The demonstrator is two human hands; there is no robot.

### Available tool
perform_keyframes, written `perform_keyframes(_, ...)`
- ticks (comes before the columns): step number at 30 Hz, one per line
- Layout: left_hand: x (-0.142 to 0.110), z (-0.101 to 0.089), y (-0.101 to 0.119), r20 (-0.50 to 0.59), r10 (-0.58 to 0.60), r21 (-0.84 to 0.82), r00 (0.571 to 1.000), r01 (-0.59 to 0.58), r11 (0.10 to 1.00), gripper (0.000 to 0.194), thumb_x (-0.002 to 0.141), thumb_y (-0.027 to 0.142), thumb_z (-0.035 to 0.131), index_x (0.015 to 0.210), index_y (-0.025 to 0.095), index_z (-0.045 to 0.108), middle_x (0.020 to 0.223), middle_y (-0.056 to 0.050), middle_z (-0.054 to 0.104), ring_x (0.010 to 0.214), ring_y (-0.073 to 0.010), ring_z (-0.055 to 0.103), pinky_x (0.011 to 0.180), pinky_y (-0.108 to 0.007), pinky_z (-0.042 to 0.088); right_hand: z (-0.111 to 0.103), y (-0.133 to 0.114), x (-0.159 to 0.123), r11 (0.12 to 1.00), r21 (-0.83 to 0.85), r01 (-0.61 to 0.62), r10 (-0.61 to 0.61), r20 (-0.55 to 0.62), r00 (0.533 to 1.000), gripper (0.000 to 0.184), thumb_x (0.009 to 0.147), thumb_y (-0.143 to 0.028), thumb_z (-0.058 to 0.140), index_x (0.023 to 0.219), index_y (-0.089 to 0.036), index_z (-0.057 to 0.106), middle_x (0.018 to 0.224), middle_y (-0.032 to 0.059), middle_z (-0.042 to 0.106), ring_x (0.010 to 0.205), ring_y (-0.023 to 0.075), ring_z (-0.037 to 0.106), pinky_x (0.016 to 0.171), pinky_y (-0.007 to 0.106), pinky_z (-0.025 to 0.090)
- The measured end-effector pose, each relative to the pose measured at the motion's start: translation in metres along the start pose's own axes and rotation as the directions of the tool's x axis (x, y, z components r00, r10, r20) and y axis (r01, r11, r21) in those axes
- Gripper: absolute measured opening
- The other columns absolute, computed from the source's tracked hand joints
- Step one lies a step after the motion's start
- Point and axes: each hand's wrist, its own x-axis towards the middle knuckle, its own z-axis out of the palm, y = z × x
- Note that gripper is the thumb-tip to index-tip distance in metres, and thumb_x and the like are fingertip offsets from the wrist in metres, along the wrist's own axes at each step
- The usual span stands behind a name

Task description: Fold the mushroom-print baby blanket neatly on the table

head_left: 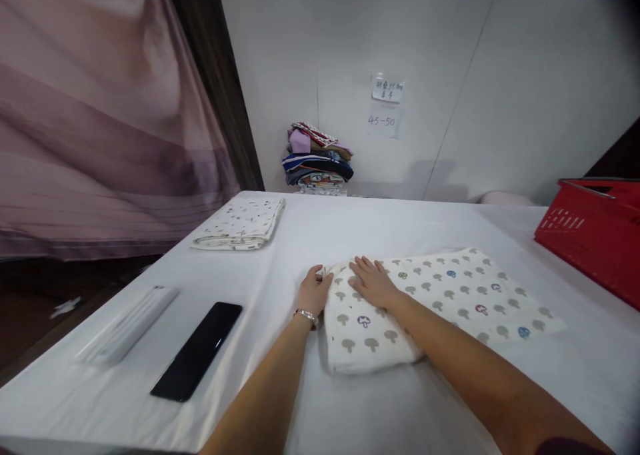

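Note:
A white cloth with small mushroom prints [440, 302] lies folded on the white table [350, 228] in front of me. My left hand [314, 290] grips the cloth's left edge, fingers curled round the fold. My right hand [373, 282] rests flat on top of the cloth near its left end, fingers stretched out and pressing down. A bracelet sits on my left wrist.
A second folded patterned cloth [241, 224] lies at the far left of the table. A black phone [198, 350] and a white bar-shaped object [129, 325] lie at the near left. A red basket [595, 232] stands at right. Stacked clothes [317, 156] sit against the wall.

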Motion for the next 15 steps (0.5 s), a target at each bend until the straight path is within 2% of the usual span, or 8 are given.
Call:
perform_keyframes(4, 0.002, 0.001, -0.003, 0.005, -0.023, -0.032, 1.0, 0.023, 0.999, 0.045, 0.077, 0.04, 0.057, 0.115, 0.017, 0.053, 0.084, -0.005, 0.065, 0.07, -0.0147, 0.06, 0.065, -0.026, 0.045, -0.003, -0.001, 0.002, 1.0, -0.014, -0.004, 0.004, 0.028, 1.0, 0.062, 0.091, -0.052, 0.024, 0.143, -0.019, 0.027, 0.152, 0.0065, 0.012, 0.139, 0.0227, 0.005, 0.109, 0.046, 0.004)
perform_keyframes(8, 0.004, 0.004, -0.008, -0.002, -0.015, -0.059, 1.0, 0.015, 0.998, 0.045, 0.076, 0.04, 0.058, 0.115, 0.018, 0.054, 0.083, -0.005, 0.065, 0.072, -0.0154, 0.061, 0.066, -0.026, 0.045, -0.002, -0.013, -0.001, 0.995, -0.028, 0.097, -0.097, 0.008, 0.995, 0.065, 0.09, -0.057, 0.023, 0.144, -0.021, 0.024, 0.153, 0.0055, 0.008, 0.139, 0.0229, 0.001, 0.109, 0.047, 0.0)
perform_keyframes(12, 0.006, 0.004, -0.011, -0.02, 0.002, -0.082, 1.0, -0.003, 0.997, 0.045, 0.073, 0.04, 0.06, 0.112, 0.017, 0.056, 0.08, -0.004, 0.066, 0.07, -0.0158, 0.061, 0.066, -0.027, 0.046, -0.001, -0.024, -0.003, 0.992, -0.02, 0.125, -0.123, 0.075, 0.99, 0.066, 0.089, -0.058, 0.025, 0.144, -0.021, 0.026, 0.152, 0.0084, 0.011, 0.139, 0.0236, 0.005, 0.109, 0.048, 0.001)
perform_keyframes(15, 0.009, 0.003, -0.013, -0.035, 0.01, -0.107, 0.999, -0.014, 0.994, 0.046, 0.072, 0.042, 0.06, 0.111, 0.017, 0.057, 0.077, -0.004, 0.066, 0.068, -0.0167, 0.062, 0.065, -0.028, 0.047, -0.002, -0.029, -0.011, 0.992, -0.013, 0.125, -0.125, 0.015, 0.992, 0.063, 0.089, -0.056, 0.031, 0.142, -0.022, 0.03, 0.152, 0.0089, 0.01, 0.139, 0.0244, 0.004, 0.109, 0.049, 0.004)
